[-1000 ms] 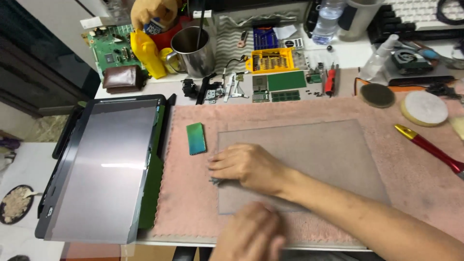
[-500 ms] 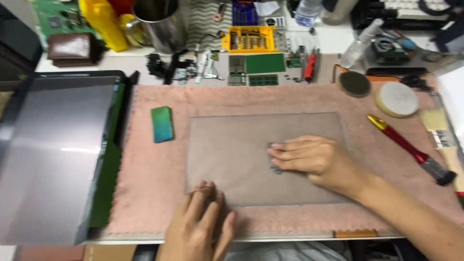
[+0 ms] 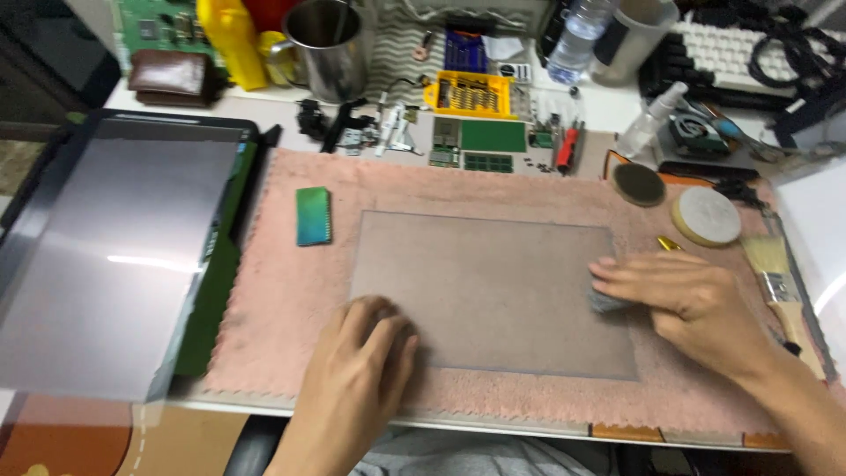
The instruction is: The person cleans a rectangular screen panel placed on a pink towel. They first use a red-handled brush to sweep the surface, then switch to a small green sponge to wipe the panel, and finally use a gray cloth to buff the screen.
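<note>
1. Left hand point(image 3: 357, 375), low centre, lies flat with fingers together on the near-left corner of the clear sheet point(image 3: 489, 286).
2. Right hand point(image 3: 683, 295), right of centre, presses a small grey pad point(image 3: 606, 301) under loosely spread fingers onto the sheet's right edge.
3. The sheet lies mid-frame on a pink towel point(image 3: 291, 300).
4. A green chip point(image 3: 313, 215) lies left of the sheet.

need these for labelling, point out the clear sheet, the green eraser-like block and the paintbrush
clear sheet point(image 3: 485, 282), head view, bare middle of the sheet
green block point(image 3: 313, 215), head view, centre of its top face
paintbrush point(image 3: 768, 257), head view, on the bristles
</note>
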